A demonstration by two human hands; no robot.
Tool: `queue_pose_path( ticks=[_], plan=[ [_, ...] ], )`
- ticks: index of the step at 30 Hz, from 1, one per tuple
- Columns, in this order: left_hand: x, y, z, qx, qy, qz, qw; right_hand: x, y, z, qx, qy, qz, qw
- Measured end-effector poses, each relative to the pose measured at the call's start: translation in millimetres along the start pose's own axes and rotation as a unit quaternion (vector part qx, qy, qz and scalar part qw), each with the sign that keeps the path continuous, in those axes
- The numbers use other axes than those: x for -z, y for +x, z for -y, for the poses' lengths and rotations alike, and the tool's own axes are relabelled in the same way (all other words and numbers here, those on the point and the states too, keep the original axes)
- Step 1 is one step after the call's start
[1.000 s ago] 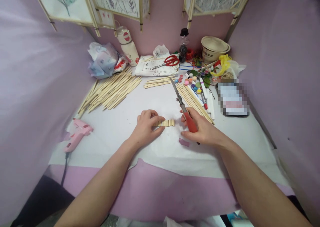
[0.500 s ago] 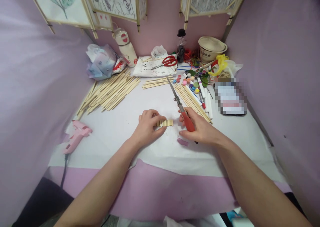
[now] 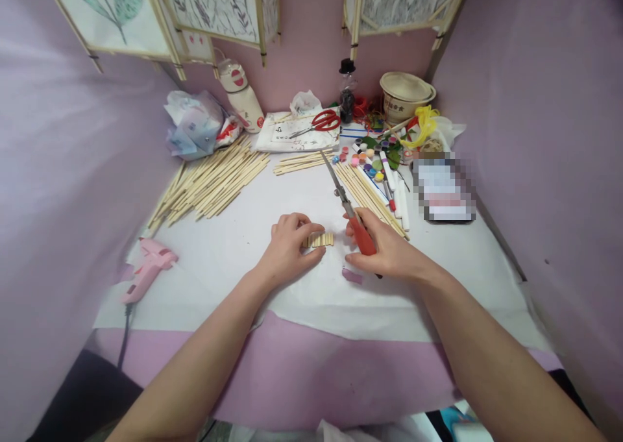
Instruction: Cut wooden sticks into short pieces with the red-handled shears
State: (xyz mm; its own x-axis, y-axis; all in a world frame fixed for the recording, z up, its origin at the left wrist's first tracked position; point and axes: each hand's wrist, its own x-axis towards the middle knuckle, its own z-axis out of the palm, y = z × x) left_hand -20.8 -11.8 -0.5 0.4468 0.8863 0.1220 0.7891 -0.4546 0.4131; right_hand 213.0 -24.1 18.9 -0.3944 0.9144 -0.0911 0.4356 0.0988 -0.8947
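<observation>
A row of short bamboo stick pieces (image 3: pixel 323 239) lies side by side on the white cloth. My left hand (image 3: pixel 293 244) rests around its left part, thumb along the near side and fingers along the far side, so that end is hidden. My right hand (image 3: pixel 384 244) grips red-handled shears (image 3: pixel 361 235), the grey blade pointing up and away to the left. The blades look closed together. Just below the right thumb lies a small purple scrap (image 3: pixel 352 276).
Long bamboo sticks (image 3: pixel 211 182) lie at the left, more sticks (image 3: pixel 372 198) at the right. A pink glue gun (image 3: pixel 150 267) lies left. Behind are red scissors (image 3: pixel 325 121), a bottle (image 3: pixel 243 98), markers (image 3: pixel 400 202), a phone (image 3: pixel 444 190) and a bowl (image 3: pixel 406 101). Lanterns (image 3: pixel 214 7) hang above.
The view has shifted slightly, moving most things a little left in the picture. Both hands keep nearly the same pose, and the shears stay in my right hand.
</observation>
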Motion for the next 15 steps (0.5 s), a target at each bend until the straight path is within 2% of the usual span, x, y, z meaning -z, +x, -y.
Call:
queue_pose_path(
  ticks=[5, 9, 11, 15],
  plan=[
    [-2.1, 3, -2, -0.003, 0.004, -0.001, 1.000, -1, 0, -1, 0.006, 0.005, -0.006, 1.000],
    [7.6, -5, 1, 0.014, -0.007, -0.013, 1.000, 0, 1, -2, 0.007, 0.006, -0.012, 1.000],
    [14.7, -13, 3, 0.025, -0.021, -0.046, 0.998, -1, 1, -3, 0.011, 0.005, -0.015, 1.000],
    [18.4, -35, -8, 0.053, -0.105, -0.156, 0.981, -6, 0, 0, 0.041, -0.016, -0.041, 0.998]
  ],
)
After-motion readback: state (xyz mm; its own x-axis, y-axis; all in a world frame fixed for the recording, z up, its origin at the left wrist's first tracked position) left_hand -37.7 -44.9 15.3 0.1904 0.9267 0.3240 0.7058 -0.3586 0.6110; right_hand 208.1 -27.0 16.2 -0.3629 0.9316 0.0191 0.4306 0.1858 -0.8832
